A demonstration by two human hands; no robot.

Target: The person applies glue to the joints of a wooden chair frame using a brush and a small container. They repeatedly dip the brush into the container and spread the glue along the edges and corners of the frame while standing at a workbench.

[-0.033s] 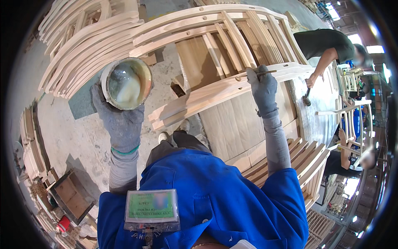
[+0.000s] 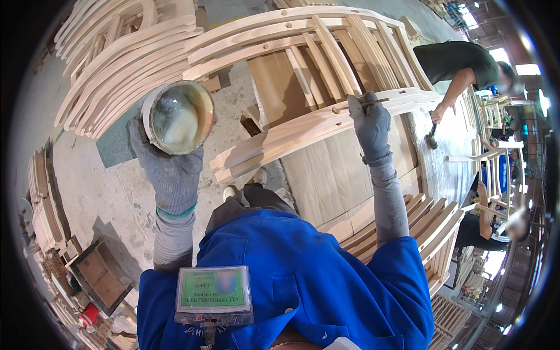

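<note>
One glue bowl (image 2: pixel 178 116) sits at ten o'clock, cupped from below by the gloved left hand (image 2: pixel 169 166). One thin stick (image 2: pixel 364 103), at one o'clock, is pinched in the closed right hand (image 2: pixel 372 125), arm stretched over the curved wooden frame (image 2: pixel 303 134).

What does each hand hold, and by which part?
Left hand holds a round tub from below; right hand grips a thin stick at its middle.
</note>
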